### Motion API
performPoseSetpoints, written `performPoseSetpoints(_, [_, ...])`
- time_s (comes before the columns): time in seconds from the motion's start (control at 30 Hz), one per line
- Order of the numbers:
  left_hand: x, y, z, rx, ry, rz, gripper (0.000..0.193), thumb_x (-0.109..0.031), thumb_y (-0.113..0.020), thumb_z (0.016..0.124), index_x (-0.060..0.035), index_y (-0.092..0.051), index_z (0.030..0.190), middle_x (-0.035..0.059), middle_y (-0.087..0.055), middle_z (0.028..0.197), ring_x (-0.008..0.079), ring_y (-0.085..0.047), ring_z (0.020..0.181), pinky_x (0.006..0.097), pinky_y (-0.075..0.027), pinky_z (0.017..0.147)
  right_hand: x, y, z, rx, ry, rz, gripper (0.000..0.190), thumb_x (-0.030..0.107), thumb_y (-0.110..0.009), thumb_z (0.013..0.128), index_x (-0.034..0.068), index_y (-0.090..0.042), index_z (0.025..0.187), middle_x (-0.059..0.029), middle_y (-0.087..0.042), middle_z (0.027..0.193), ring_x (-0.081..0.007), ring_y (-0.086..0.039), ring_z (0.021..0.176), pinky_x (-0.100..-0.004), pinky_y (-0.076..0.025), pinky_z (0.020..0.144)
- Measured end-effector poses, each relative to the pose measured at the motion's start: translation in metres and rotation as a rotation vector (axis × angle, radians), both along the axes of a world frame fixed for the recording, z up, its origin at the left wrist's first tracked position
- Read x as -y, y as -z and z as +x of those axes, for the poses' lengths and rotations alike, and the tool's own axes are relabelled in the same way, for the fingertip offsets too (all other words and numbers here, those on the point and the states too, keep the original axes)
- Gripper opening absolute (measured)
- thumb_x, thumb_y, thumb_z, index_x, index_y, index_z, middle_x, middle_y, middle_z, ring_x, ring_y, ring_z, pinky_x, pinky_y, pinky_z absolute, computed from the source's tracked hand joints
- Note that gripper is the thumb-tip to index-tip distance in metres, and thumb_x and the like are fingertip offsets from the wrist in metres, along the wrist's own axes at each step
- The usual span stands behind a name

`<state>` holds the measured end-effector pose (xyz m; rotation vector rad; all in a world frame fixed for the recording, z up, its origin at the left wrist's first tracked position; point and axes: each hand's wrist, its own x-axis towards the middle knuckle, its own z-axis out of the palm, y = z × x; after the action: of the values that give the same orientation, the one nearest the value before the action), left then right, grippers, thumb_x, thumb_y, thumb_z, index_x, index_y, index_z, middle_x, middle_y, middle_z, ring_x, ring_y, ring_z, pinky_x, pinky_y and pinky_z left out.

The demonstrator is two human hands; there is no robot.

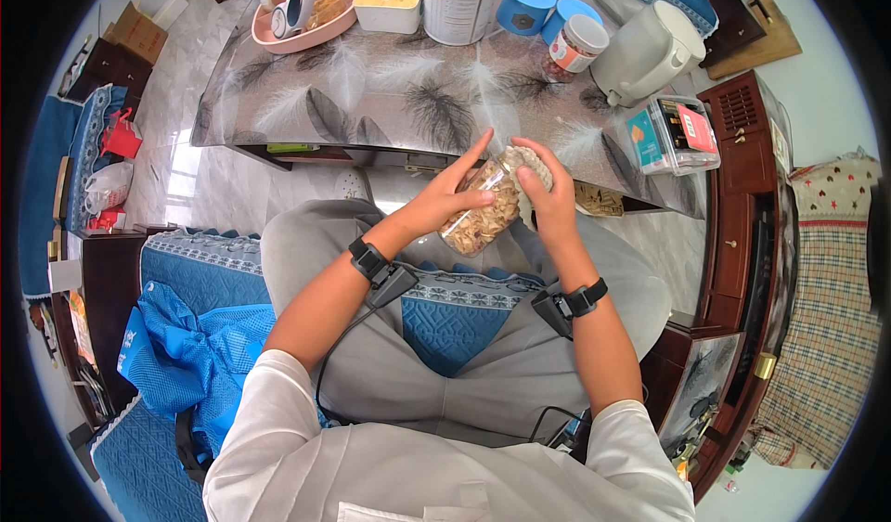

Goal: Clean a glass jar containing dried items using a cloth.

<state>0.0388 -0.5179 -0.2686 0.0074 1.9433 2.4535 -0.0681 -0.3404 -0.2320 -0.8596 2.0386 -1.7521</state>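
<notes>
Above my lap, a clear jar (480, 223) of dry flaky pieces lies tilted between my hands, its mouth end toward the upper right. My left hand (449, 198) is closed round the jar's body, with the thumb across its side and one finger stretched up. My right hand (546, 188) grips a beige textured cloth (527, 167) at the mouth end, its thumb pressing on it. Whether a lid sits beneath the cloth cannot be told. Each wrist wears a black strap with a small device.
The feather-patterned table (390, 97) ahead holds a pink basket (306, 43), tissue box (388, 17), large yellow-lidded can (461, 14), blue canisters (525, 10), small jar (574, 49), electric kettle (644, 56) and clear plastic box (672, 136). A blue mesh bag (202, 348) lies beside me.
</notes>
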Motion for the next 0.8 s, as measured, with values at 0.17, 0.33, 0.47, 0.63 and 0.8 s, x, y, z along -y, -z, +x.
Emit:
performPoseSetpoints(0.17, [0.005,0.003,-0.002,0.085,0.13,0.303,0.091,-0.035,-0.063,0.1,-0.0124,-0.008,0.168,0.0146,-0.037,0.163,0.0191,-0.047,0.14,0.0326,-0.037,0.116,-0.003,0.001,-0.003,0.11,-0.092,-0.099,0.043,0.026,-0.064,0.097,0.0,-0.065,0.131,-0.0104,-0.067,0.125,-0.0191,-0.061,0.116,-0.0335,-0.045,0.104])
performPoseSetpoints(0.33, [0.007,0.012,-0.002,0.193,0.247,0.522,0.09,-0.039,-0.061,0.102,-0.0083,-0.009,0.168,0.012,-0.032,0.165,0.0195,-0.046,0.142,0.0329,-0.038,0.117,-0.001,-0.002,0.0,0.241,-0.166,-0.17,0.043,0.026,-0.059,0.099,-0.001,-0.064,0.133,-0.0108,-0.067,0.125,-0.0176,-0.061,0.116,-0.0319,-0.045,0.104])
performPoseSetpoints(0.47, [0.003,0.005,-0.002,0.181,0.237,0.469,0.091,-0.038,-0.063,0.101,-0.0081,-0.009,0.168,0.0121,-0.032,0.166,0.019,-0.045,0.142,0.0329,-0.038,0.117,-0.003,-0.002,0.0,0.24,-0.156,-0.163,0.044,0.026,-0.059,0.099,-0.001,-0.063,0.133,-0.0104,-0.067,0.123,-0.0176,-0.061,0.115,-0.032,-0.045,0.104])
performPoseSetpoints(0.63, [0.002,0.008,-0.003,0.099,0.154,0.231,0.098,-0.035,-0.069,0.098,-0.0069,-0.006,0.167,0.0155,-0.031,0.165,0.0239,-0.04,0.146,0.0352,-0.032,0.12,-0.001,0.0,-0.003,0.212,-0.144,-0.144,0.043,0.028,-0.06,0.098,-0.001,-0.064,0.129,-0.0099,-0.066,0.125,-0.0173,-0.06,0.116,-0.0328,-0.045,0.104])
performPoseSetpoints(0.8, [0.001,0.006,-0.004,0.077,0.12,0.053,0.108,-0.032,-0.078,0.092,-0.0073,-0.006,0.168,0.0175,-0.027,0.167,0.0239,-0.036,0.148,0.0355,-0.029,0.121,-0.002,0.009,-0.006,0.208,-0.129,-0.089,0.04,0.027,-0.062,0.097,0.0,-0.064,0.127,-0.0097,-0.066,0.124,-0.0183,-0.06,0.116,-0.0333,-0.045,0.103])
